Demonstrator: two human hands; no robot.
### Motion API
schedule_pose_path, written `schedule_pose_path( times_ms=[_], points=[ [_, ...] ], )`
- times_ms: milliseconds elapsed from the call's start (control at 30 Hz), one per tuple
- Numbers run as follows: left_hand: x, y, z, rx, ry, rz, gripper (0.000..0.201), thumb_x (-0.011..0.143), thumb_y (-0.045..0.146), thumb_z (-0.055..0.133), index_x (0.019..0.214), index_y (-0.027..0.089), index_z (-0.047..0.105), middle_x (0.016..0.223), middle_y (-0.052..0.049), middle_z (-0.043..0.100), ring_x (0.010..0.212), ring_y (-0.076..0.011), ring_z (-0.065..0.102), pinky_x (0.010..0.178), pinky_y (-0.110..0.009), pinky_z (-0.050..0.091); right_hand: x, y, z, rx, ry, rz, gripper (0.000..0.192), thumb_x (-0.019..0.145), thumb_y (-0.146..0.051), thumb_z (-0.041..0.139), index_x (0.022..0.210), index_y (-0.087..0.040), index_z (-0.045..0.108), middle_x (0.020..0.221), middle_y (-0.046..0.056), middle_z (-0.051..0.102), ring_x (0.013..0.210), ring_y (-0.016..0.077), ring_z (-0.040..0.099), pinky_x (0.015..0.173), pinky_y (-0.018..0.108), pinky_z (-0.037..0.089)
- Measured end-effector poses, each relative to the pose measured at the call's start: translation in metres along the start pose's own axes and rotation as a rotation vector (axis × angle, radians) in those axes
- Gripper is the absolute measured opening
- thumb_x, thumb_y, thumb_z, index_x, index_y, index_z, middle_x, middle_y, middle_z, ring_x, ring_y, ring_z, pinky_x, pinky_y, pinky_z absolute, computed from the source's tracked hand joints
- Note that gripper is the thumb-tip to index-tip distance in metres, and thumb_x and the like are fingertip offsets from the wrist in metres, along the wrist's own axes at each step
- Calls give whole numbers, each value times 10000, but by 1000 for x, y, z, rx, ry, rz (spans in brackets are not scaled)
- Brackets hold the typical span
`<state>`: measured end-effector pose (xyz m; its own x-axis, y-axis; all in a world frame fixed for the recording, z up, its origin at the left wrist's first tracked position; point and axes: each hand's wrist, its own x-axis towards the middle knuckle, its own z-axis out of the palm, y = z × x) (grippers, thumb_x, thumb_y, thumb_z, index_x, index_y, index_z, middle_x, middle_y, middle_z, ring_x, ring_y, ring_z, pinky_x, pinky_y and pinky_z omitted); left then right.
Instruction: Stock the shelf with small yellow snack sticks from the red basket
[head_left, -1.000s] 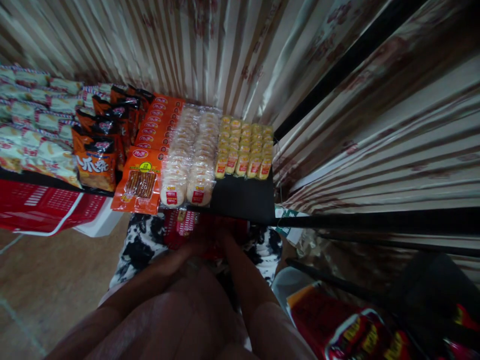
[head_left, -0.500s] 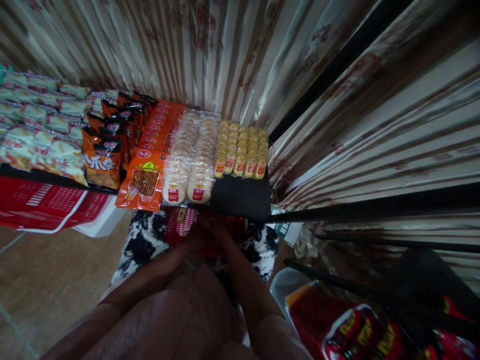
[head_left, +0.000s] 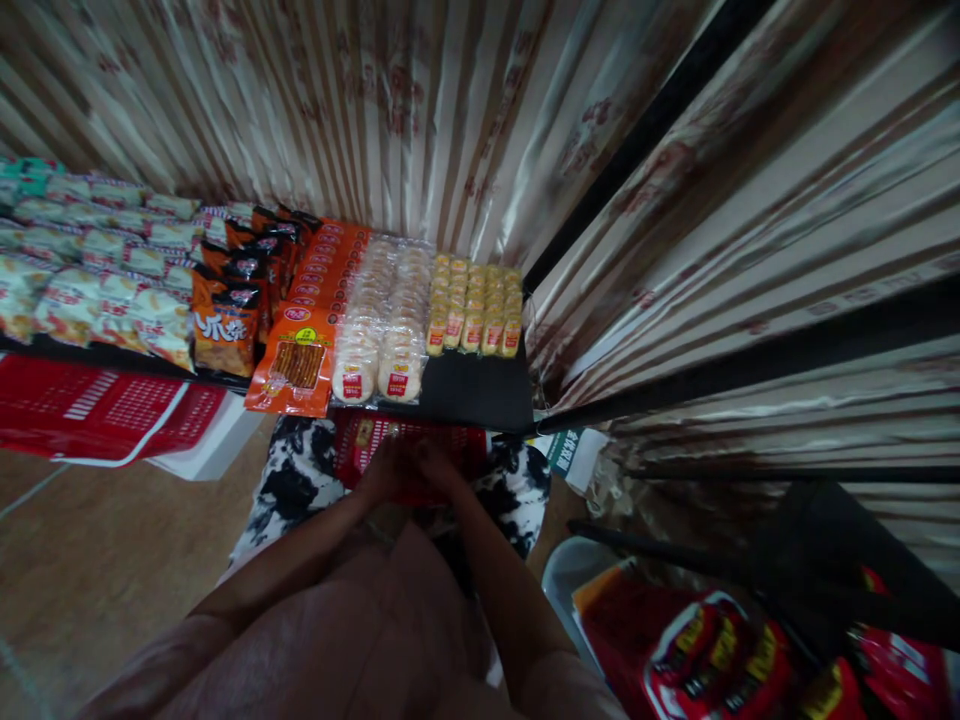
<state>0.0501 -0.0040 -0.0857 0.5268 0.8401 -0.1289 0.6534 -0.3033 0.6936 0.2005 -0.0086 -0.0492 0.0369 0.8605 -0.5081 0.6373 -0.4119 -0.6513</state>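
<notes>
A red plastic basket (head_left: 472, 450) sits on my lap, partly beneath the front edge of the black shelf (head_left: 476, 388). Both hands reach into it side by side. My left hand (head_left: 385, 468) is close to a small yellow packet (head_left: 364, 432) inside the basket. Just to its right is my right hand (head_left: 435, 462). Deep shadow hides the fingers of both hands and anything they may hold. On the shelf above stand rows of small yellow packets (head_left: 471, 330), round white crackers in clear wrap (head_left: 379, 375) and flat orange snack packs (head_left: 296, 365).
Farther left on the shelf are black-and-orange snack bags (head_left: 225, 325) and rows of pale bags (head_left: 112, 305). Another red basket (head_left: 97, 405) is under the left side. A pleated curtain (head_left: 420, 120) hangs behind. Red packages (head_left: 712, 650) lie at lower right, near black frame bars.
The view has shifted a little, so the shelf goods on the left appear farther right and lower. Both hands stay together in the basket, with only slight movement.
</notes>
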Motion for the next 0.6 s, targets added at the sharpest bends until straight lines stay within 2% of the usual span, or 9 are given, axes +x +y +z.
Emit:
schedule_pose_path(
  times_ms=[133,233,467,600],
  points=[
    [-2,-2,-3,-102,-7,-75,498,779,108,425,1276,121,462,1331,-130,471,1317,-241,315,1081,-430,299,-7,1,3,219,8,-9,140,767,-180,483,867,-189,580,875,43,660,813,175,599,726,271,443],
    [-4,-3,-6,-145,16,-117,516,756,73,426,1270,104,460,1356,-153,439,1323,-248,307,1075,-434,307,-9,3,6,410,23,-3,165,739,-206,495,875,-194,588,844,21,659,798,174,595,730,287,457],
    [-9,3,-16,-200,128,-78,495,720,52,466,1200,160,517,1320,-116,482,1309,-228,339,1069,-427,327,-17,3,1,478,110,16,164,727,-215,460,834,-188,582,815,9,633,783,164,578,783,314,444],
    [-10,10,-21,-237,161,-73,458,698,35,479,1137,140,551,1294,-132,498,1270,-233,397,1056,-431,338,-25,0,-3,560,101,13,141,709,-272,485,802,-197,559,737,-10,605,708,157,558,723,302,448]
  ],
)
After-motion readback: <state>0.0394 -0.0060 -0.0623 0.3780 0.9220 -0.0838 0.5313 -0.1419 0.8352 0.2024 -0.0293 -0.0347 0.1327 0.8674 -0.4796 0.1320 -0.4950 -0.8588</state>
